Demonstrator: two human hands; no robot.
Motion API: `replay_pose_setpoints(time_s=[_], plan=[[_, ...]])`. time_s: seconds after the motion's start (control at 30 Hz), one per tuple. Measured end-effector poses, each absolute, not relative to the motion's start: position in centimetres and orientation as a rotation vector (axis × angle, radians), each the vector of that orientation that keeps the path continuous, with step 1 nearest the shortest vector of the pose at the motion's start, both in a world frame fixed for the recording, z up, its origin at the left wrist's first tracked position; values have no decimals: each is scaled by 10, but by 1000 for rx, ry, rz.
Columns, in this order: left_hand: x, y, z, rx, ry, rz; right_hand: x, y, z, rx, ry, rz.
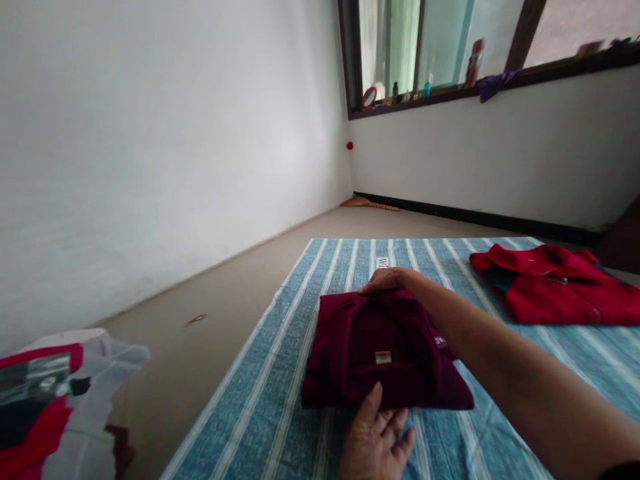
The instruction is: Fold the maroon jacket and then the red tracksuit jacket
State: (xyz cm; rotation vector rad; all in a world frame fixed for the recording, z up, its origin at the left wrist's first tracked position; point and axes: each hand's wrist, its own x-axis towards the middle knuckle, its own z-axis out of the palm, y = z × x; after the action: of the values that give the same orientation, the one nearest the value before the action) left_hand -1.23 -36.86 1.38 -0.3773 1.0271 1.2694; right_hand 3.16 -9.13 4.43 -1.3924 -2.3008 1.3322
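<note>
A folded maroon shirt (325, 373) lies on the blue-and-white striped cloth (270, 347), its neckline and small white label facing up. My right hand (387, 279) reaches across its right side and grips the far edge, fingers closed and partly hidden. At the near edge, my left hand (375, 437) is turned palm up with fingers apart; its thumb touches the shirt and nothing is held.
Another folded garment, red with dark panels (565, 283), lies at the right on the striped cloth. A white plastic bag (87, 427) with red and dark contents stands at lower left. Beyond are a white wall (175, 133) and a windowsill with small items.
</note>
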Motion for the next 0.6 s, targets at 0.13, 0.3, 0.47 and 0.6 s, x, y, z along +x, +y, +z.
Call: replay_pose_setpoints(time_s=[0.13,0.3,0.47,0.6], plan=[[-11,-370,13,-311,941,1447,37,-91,47,-1424,-2289,1500],[-29,-370,33,-147,1139,1595,63,-117,54,-1475,-1979,1693],[-99,-364,59,191,1286,1441,101,-200,46,-1378,-1564,1852],[-157,-348,86,575,1289,1086,118,-301,22,-1125,-1038,2116]])
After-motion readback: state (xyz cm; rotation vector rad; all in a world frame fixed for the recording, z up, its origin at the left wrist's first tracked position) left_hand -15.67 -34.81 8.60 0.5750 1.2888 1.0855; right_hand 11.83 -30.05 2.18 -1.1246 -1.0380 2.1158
